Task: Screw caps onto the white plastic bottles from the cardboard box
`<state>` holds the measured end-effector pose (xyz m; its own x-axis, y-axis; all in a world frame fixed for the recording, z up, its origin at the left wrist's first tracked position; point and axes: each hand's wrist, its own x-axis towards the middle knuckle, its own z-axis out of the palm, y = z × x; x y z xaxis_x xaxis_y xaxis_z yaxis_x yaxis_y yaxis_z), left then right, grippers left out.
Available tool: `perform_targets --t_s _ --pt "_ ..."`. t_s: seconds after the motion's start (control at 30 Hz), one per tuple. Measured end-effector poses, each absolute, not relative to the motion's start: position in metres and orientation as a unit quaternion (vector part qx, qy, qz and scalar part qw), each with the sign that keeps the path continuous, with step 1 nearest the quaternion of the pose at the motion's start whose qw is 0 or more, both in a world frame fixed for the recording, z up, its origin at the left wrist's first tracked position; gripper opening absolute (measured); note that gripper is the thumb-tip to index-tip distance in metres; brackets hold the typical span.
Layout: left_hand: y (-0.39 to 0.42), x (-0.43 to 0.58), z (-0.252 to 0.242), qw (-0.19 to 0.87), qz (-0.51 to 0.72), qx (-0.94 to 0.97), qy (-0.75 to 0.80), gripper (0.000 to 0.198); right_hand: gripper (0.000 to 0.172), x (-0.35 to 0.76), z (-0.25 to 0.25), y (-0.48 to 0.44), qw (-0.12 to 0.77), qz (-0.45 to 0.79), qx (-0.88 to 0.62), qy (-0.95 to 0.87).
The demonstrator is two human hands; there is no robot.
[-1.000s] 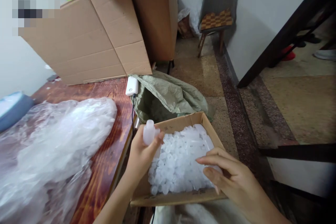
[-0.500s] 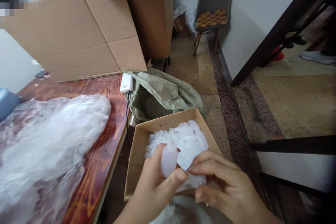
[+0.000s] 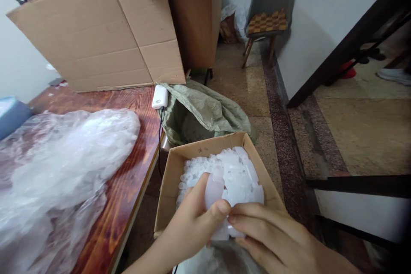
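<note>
My left hand (image 3: 194, 222) is closed around a small translucent white plastic bottle (image 3: 214, 191), neck up, above an open cardboard box (image 3: 170, 182). Close against the left thumb are the bent fingers of my right hand (image 3: 276, 231). They are pressed together, and anything between them is hidden. Inside the box lie many translucent white plastic pieces (image 3: 233, 167). Round ends show on the left, and longer bottle-like bodies lie along the right side. My hands cover the near part of the box.
On the red-brown wooden table (image 3: 141, 145) at left lies a clear plastic bag (image 3: 83, 150) of white pieces. A white power bank (image 3: 159, 96) with a black cable sits at its corner. Behind the box are a green woven sack (image 3: 205, 111), large cardboard (image 3: 96, 38) and a chair (image 3: 272, 0).
My right fingers have come closer together, in against the left thumb. The left hand keeps the bottle, tilted slightly more to the right. The view has shifted a little.
</note>
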<state>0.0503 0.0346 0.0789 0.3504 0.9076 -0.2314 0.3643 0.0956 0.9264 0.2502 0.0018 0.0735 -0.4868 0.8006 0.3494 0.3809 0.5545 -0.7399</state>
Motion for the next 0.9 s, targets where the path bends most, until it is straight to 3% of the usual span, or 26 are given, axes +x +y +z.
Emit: perform_targets --t_s 0.03,0.2,0.37,0.43,0.57,0.63,0.7,0.8,0.9 --pt "0.034 0.050 0.078 0.529 0.259 0.630 0.506 0.048 0.021 0.249 0.073 0.002 0.348 0.291 -0.374 -0.809" --pt "0.031 0.045 0.076 0.492 0.258 0.661 0.504 0.041 0.056 0.246 0.068 0.006 0.378 0.175 -0.418 -0.807" --pt "0.039 0.040 0.080 0.518 0.258 0.658 0.482 0.044 0.058 0.264 0.059 0.013 0.246 0.117 -0.348 -0.897" --pt "0.042 0.040 0.081 0.529 0.260 0.650 0.480 0.045 0.061 0.268 0.062 0.017 0.247 0.102 -0.353 -0.897" --pt "0.043 0.043 0.081 0.523 0.262 0.657 0.475 0.047 0.037 0.256 0.074 0.021 0.293 0.090 -0.321 -0.896" --pt "0.043 0.044 0.079 0.488 0.265 0.692 0.460 0.043 0.042 0.244 0.074 0.021 0.309 0.173 -0.355 -0.865" --pt "0.045 0.044 0.076 0.391 0.298 0.765 0.416 0.041 0.057 0.233 0.068 0.021 0.307 0.376 -0.421 -0.767" --pt "0.058 0.043 0.071 0.212 0.335 0.848 0.352 0.046 0.070 0.222 0.056 0.021 0.249 0.697 -0.473 -0.477" --pt "0.075 0.043 0.070 0.155 0.332 0.845 0.391 0.046 0.068 0.222 0.053 0.024 0.282 0.762 -0.441 -0.382"
